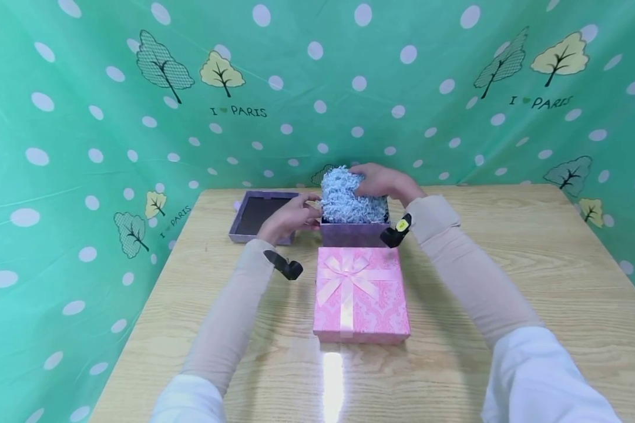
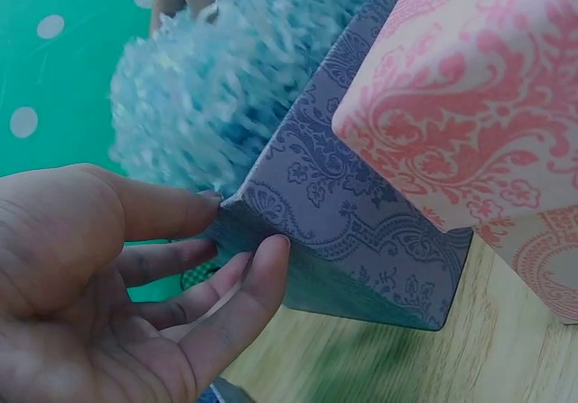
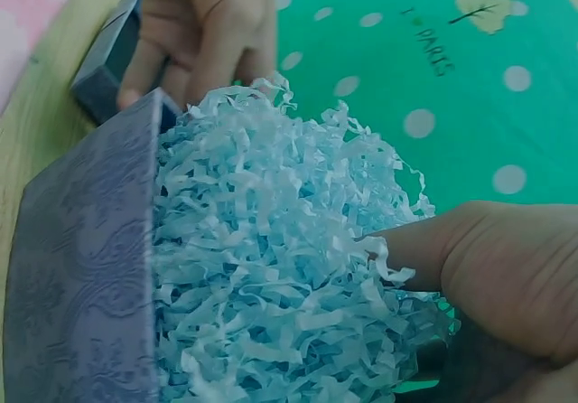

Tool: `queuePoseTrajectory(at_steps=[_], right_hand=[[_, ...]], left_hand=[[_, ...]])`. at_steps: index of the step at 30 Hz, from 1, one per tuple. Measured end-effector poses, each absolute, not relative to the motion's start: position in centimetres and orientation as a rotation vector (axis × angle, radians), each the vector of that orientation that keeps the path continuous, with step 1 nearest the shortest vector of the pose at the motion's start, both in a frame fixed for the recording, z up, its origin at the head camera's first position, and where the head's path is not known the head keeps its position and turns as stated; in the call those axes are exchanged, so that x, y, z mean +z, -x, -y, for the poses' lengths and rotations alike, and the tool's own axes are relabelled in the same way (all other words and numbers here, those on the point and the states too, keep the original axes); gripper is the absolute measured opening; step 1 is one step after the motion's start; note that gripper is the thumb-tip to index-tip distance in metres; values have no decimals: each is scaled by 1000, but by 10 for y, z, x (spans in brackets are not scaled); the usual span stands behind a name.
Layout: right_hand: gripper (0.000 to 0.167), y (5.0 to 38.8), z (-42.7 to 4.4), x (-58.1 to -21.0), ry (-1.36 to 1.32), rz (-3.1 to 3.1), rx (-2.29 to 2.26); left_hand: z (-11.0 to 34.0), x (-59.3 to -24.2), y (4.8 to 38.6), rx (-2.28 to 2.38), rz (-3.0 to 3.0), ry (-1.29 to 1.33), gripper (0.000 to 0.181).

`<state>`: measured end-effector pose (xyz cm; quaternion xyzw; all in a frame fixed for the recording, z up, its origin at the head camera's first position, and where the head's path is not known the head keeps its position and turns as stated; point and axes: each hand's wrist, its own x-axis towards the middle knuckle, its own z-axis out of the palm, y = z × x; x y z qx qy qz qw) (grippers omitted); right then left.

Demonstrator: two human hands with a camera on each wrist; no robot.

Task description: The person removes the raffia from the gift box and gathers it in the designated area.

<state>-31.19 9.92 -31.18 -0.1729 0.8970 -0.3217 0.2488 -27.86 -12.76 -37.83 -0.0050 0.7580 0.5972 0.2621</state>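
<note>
A purple patterned box [image 1: 349, 235] stands at the back of the table, heaped above its rim with light blue shredded paper [image 1: 343, 197]. My right hand [image 1: 382, 181] grips the heap at its upper right; in the right wrist view the thumb [image 3: 420, 249] presses into the strands, and most of the other fingers are hidden. On the box's left side, my left hand [image 1: 292, 217] rests its fingertips against the outer wall near a rim corner. The left wrist view shows these fingers [image 2: 239, 299] loosely bent and touching the wall.
A shallow purple lid [image 1: 239, 226] with a dark inside lies left of the box. In front stands a pink gift box [image 1: 375, 314] with a ribbon bow. Behind the wooden table [image 1: 507, 252] hangs a green dotted cloth [image 1: 317, 76].
</note>
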Motion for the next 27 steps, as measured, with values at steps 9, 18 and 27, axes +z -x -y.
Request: queuePoseTrajectory(at_steps=[9,18,27], right_hand=[[72,300,-112,-291,438,-2461,-970],[72,296,-136,-275,449,-2466,-1076],[74,287,-167,-260,368,-2495,-1151]], left_hand=[[128,-379,280,1631,-2048,12,59],[127,-378,280,1619,-2049,5,50],[127,-379,281,1627,-2035,20,49]])
